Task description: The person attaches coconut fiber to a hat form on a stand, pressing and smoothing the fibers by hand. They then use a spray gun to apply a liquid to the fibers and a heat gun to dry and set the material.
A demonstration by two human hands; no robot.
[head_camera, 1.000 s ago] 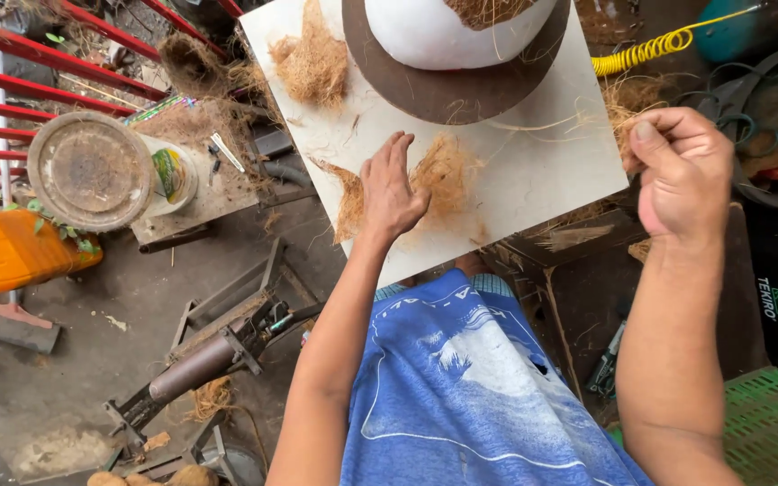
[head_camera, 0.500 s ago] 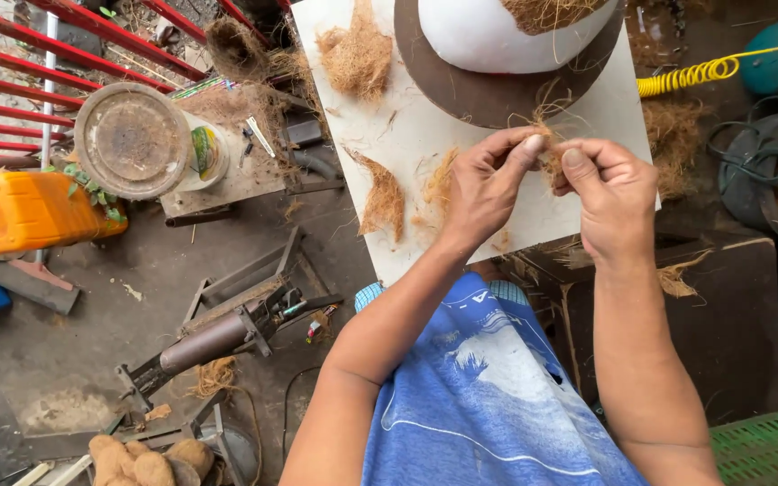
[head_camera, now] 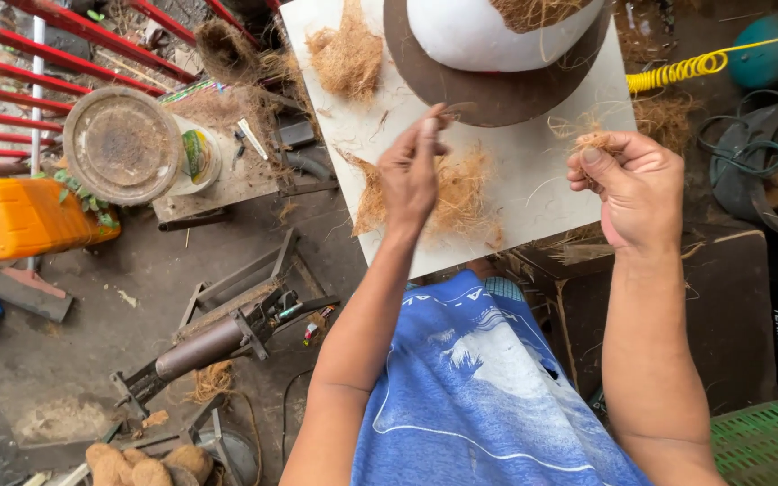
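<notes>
Brown coconut fibre [head_camera: 598, 139] is pinched in the closed right hand [head_camera: 634, 184]; thin strands [head_camera: 455, 107] are gripped by the left hand [head_camera: 411, 166] above the white board [head_camera: 533, 171].

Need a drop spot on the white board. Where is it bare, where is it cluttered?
Bare: the white board between the left hand and right hand, below the brown disc. Also a smaller strip along the board's left edge under the upper fibre pile. Crowded: the top, taken by disc and white dome; loose fibre beside the left hand.
</notes>
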